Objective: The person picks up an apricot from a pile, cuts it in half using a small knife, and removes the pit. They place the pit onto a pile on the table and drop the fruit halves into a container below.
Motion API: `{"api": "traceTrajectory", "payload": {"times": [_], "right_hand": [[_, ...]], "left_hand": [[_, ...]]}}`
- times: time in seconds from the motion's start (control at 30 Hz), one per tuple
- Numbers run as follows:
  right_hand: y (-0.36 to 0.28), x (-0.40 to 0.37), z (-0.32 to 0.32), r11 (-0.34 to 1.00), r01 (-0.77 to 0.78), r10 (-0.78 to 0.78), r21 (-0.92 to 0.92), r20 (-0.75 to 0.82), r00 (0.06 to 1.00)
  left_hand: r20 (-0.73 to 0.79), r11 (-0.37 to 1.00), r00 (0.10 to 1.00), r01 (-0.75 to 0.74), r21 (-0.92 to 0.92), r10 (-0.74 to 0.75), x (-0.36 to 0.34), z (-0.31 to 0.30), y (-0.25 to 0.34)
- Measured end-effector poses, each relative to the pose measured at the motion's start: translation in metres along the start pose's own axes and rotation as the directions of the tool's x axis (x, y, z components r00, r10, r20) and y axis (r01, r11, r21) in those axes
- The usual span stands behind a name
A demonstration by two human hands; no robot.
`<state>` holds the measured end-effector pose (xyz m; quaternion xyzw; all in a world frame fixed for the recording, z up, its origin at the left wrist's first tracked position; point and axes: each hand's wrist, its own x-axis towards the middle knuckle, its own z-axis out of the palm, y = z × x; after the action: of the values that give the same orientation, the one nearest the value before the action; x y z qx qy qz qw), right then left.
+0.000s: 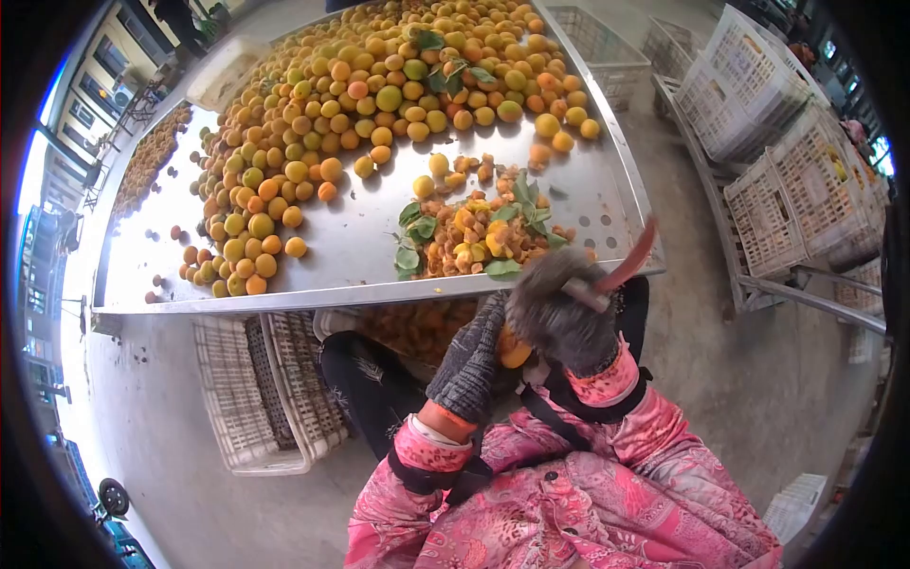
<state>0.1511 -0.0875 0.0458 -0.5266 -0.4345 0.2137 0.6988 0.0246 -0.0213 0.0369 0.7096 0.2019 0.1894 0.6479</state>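
My right hand (561, 308), in a dark grey glove, is closed around a knife with a reddish curved blade (632, 258) that points up and right. Beside it, my left hand (472, 356), gloved too, is closed against an orange fruit (514, 349) held low between both hands, just off the table's front edge. Part of the fruit is hidden by the gloves. On the metal table (360, 223) lies a pile of torn fruit pieces and leaves (479, 232), in front of a large heap of whole yellow-orange fruit (379, 76).
Below the table edge, a container of orange pieces (417, 327) sits between my knees. White plastic crates (275, 389) stand on the floor to its left. More crates (806, 194) rest on a metal rack at the right. Another person (178, 19) stands far off at the upper left.
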Motion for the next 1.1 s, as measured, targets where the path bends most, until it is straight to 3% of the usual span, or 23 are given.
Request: {"api": "traceTrajectory", "payload": {"times": [0.03,0.07,0.1,0.13,0.27,0.4,0.47,0.5,0.57,0.6,0.63,0.67,0.7,0.73,0.77,0.8,0.83,0.87,0.9,0.93,0.97,1.0,1.1], "right_hand": [[0.016,-0.004,-0.006,1.000,0.004,-0.004,0.003,0.001,1.000],[0.031,-0.007,-0.010,0.998,0.060,-0.058,0.018,-0.105,0.993],[0.037,-0.008,-0.012,0.993,0.119,-0.111,0.026,-0.215,0.970],[0.001,0.010,0.002,0.523,0.084,0.109,0.848,-0.164,0.980],[0.006,0.013,-0.001,0.477,0.107,0.130,0.872,-0.191,0.973],[0.021,0.012,-0.004,0.261,0.000,0.216,0.965,-0.058,0.975],[0.017,0.011,0.000,0.205,-0.126,0.331,0.971,0.053,0.942],[0.018,0.012,-0.001,0.206,-0.122,0.328,0.971,0.049,0.943],[0.023,0.012,-0.003,0.254,-0.243,0.172,0.936,0.204,0.964],[0.015,0.008,-0.007,0.905,-0.291,0.328,0.311,-0.071,0.942],[0.009,0.007,-0.005,0.904,-0.293,0.328,0.311,-0.068,0.942],[0.002,0.009,-0.002,0.977,-0.205,0.207,0.051,-0.039,0.977],[-0.006,0.010,0.002,0.974,-0.088,0.094,-0.209,0.019,0.995],[-0.021,0.013,0.010,0.960,-0.217,0.223,0.175,-0.011,0.975],[-0.014,0.009,0.010,0.961,-0.216,0.220,0.174,-0.009,0.975],[-0.005,0.006,0.012,0.995,0.067,-0.058,-0.079,0.106,0.993],[0.000,0.002,0.013,0.886,0.367,-0.290,-0.282,0.279,0.915],[0.002,-0.004,0.016,0.844,0.423,-0.362,-0.330,0.230,0.903],[0.003,-0.007,0.016,0.843,0.423,-0.363,-0.333,0.230,0.903],[0.008,-0.008,0.017,0.814,0.446,-0.386,-0.371,0.228,0.894],[0.014,-0.009,0.018,0.787,0.466,-0.407,-0.404,0.229,0.884],[0.021,-0.014,0.018,0.737,0.477,-0.412,-0.478,0.242,0.879],[0.029,-0.014,0.019,0.793,0.458,-0.403,-0.401,0.218,0.889]], "left_hand": [[-0.023,0.873,0.933,0.327,-0.361,-0.359,-0.001,0.003,0.001],[-0.024,0.875,0.934,0.325,-0.358,-0.356,0.000,0.007,-0.002],[-0.095,0.835,0.948,0.216,-0.507,-0.303,0.003,0.013,-0.007],[-0.169,0.767,0.950,0.098,-0.634,-0.261,0.005,0.018,-0.009],[-0.088,0.553,0.936,0.124,-0.824,-0.341,-0.003,0.027,0.000],[-0.184,0.583,0.904,0.084,-0.808,-0.386,-0.006,0.035,-0.022],[-0.289,0.915,0.953,-0.033,-0.402,-0.093,-0.007,0.033,-0.026],[-0.285,0.916,0.954,-0.034,-0.400,-0.090,-0.009,0.029,-0.028],[-0.216,0.958,0.953,-0.161,0.238,0.214,-0.014,0.019,-0.032],[-0.219,0.958,0.952,-0.160,0.238,0.213,-0.012,0.017,-0.028],[-0.174,0.966,0.973,-0.109,0.235,0.152,-0.008,0.015,-0.021],[-0.128,0.970,0.988,-0.059,0.234,0.091,-0.005,0.014,-0.017],[-0.129,0.970,0.987,-0.060,0.234,0.092,-0.005,0.016,-0.018],[-0.193,0.951,0.964,0.126,-0.283,-0.185,-0.005,0.020,-0.023],[-0.108,0.646,0.889,0.235,-0.727,-0.445,-0.004,0.021,-0.027],[-0.110,0.647,0.890,0.232,-0.727,-0.442,-0.002,0.018,-0.033],[-0.146,0.987,0.977,0.148,-0.071,-0.157,0.001,0.015,-0.041],[0.031,0.791,0.996,-0.086,0.606,0.085,0.001,0.013,-0.049],[0.033,0.791,0.996,-0.089,0.605,0.086,0.000,0.016,-0.057],[-0.094,0.984,0.995,0.048,0.170,-0.033,-0.002,0.021,-0.065],[-0.150,0.938,0.969,0.141,-0.316,-0.196,-0.002,0.023,-0.071],[-0.095,0.990,0.989,0.103,-0.095,-0.112,-0.003,0.015,-0.072],[-0.133,0.999,0.990,-0.038,-0.019,0.035,-0.006,0.017,-0.064]]}}
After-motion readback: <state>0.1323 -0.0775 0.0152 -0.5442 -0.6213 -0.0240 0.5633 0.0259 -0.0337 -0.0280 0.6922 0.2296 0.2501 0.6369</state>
